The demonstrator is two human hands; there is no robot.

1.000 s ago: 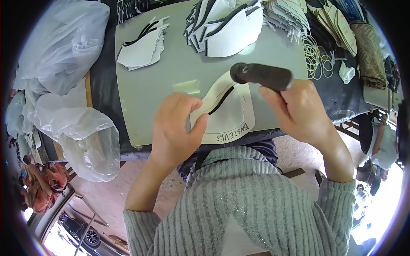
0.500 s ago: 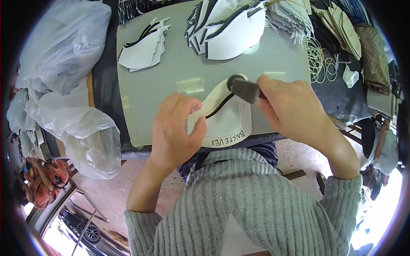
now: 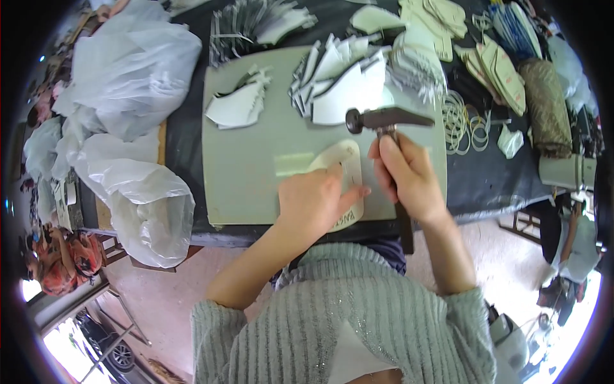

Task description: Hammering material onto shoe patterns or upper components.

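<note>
My right hand [image 3: 412, 182] is wrapped round the handle of a hammer [image 3: 393, 118]. Its dark head is raised above the board, and its handle points down toward me. Over a cream curved template [image 3: 350, 155] with handwriting on it lies my left hand [image 3: 312, 200], thumb and forefinger spread apart. That hand covers most of the template, so the white piece and dark strip on it are hidden. The template rests on a grey-green board [image 3: 246, 173] near its front edge.
Stacks of white cut pieces with dark edges [image 3: 348, 89] and a smaller stack [image 3: 236, 105] lie on the board's far side. Coiled cord [image 3: 457, 125], cream card templates [image 3: 502, 77] and a rolled patterned cloth [image 3: 543, 105] are at right. Large plastic bags [image 3: 137, 70] fill the left.
The hammer has come up off the template and turned, its full head now showing. My left hand has shifted onto the template, covering more of it. The whole view has shifted too.
</note>
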